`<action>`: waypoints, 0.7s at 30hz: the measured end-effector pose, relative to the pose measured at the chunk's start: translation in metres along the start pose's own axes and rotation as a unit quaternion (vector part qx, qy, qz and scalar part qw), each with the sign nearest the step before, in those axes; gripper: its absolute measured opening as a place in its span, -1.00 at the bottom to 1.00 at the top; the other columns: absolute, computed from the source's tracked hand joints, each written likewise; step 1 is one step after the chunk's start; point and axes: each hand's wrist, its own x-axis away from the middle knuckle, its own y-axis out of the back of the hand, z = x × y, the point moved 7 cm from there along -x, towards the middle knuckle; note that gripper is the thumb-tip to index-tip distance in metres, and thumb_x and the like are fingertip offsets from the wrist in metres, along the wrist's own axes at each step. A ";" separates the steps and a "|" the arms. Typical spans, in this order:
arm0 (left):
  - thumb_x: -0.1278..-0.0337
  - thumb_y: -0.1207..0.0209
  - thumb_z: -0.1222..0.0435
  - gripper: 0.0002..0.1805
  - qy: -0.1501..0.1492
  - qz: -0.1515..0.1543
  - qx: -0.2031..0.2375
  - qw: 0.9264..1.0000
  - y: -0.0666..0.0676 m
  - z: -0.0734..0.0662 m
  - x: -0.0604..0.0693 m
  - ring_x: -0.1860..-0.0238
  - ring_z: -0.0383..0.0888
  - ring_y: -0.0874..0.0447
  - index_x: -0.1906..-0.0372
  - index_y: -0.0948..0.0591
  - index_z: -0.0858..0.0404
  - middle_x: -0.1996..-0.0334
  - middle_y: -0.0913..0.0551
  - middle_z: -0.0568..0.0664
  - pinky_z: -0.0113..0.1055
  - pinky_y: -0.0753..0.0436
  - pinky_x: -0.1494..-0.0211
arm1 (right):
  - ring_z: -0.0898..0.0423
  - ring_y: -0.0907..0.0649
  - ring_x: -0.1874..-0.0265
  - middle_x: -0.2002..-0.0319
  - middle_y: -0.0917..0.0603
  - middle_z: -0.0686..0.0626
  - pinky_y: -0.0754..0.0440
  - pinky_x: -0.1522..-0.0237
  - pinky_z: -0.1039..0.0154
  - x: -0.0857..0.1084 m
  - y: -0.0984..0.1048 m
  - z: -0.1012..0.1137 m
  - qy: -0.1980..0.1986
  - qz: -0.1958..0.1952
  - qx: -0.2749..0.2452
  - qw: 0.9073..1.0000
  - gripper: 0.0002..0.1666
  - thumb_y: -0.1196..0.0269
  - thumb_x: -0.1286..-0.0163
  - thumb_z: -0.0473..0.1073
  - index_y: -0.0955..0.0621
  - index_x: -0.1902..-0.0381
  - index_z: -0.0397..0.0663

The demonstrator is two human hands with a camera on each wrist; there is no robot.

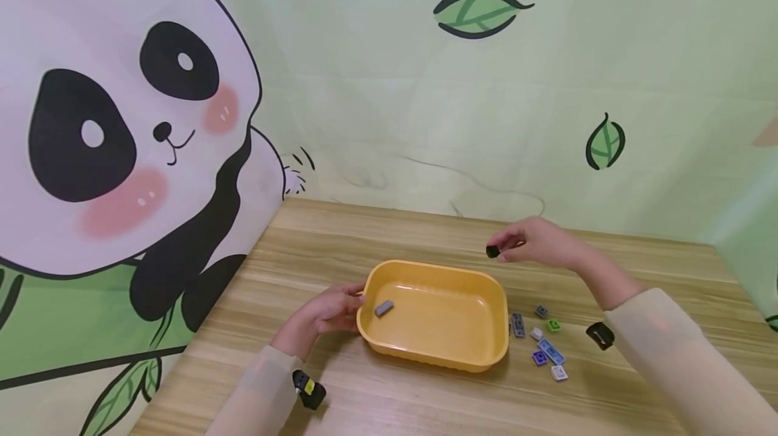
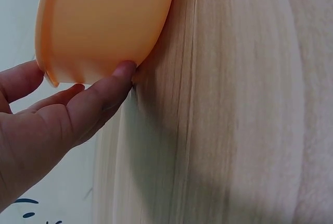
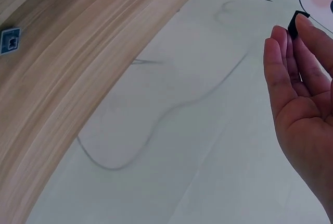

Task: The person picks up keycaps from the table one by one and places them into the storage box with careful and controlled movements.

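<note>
A black block [image 1: 492, 252] is pinched by the fingers of the right hand [image 1: 537, 241], in the air beyond the far right corner of a yellow tray [image 1: 434, 328], whose left end is gripped by the left hand [image 1: 334, 306]. Both things look light and stiff, best held by sides and rim respectively.

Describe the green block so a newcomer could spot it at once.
On the wooden table, find the yellow-orange tray. Just right of it lies a scatter of small pieces. Among its blue, purple and white neighbours, the green block alone is bright green.
</note>
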 end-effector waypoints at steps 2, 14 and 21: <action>-0.57 0.14 0.38 -0.36 0.001 -0.001 -0.002 1.000 0.000 0.000 0.000 -0.14 -0.07 -0.58 -0.60 -0.02 0.47 -0.45 -0.33 0.44 0.11 -0.58 -0.34 | 0.06 -0.74 0.14 0.13 -0.80 -0.23 -0.76 0.07 0.20 -0.004 -0.002 0.002 0.003 0.004 -0.004 1.000 -0.64 -0.32 -0.40 -0.29 -0.67 -0.10 -0.37; -0.56 0.14 0.37 -0.34 0.003 -0.001 -0.005 1.000 0.001 0.002 -0.001 -0.15 -0.04 -0.57 -0.60 -0.01 0.47 -0.44 -0.33 0.45 0.13 -0.56 -0.36 | 0.08 -0.72 0.12 0.11 -0.79 -0.23 -0.74 -0.01 0.14 -0.034 -0.017 0.016 0.008 0.030 -0.013 0.999 -0.67 -0.33 -0.39 -0.29 -0.70 -0.07 -0.30; -0.57 0.14 0.36 -0.34 0.002 0.001 -0.004 1.000 0.001 0.002 -0.001 -0.18 -0.03 -0.56 -0.60 0.00 0.47 -0.47 -0.30 0.45 0.12 -0.56 -0.36 | 0.07 -0.73 0.11 0.09 -0.80 -0.23 -0.74 -0.02 0.14 -0.052 -0.026 0.023 0.031 0.047 -0.025 0.998 -0.67 -0.32 -0.38 -0.30 -0.69 -0.07 -0.33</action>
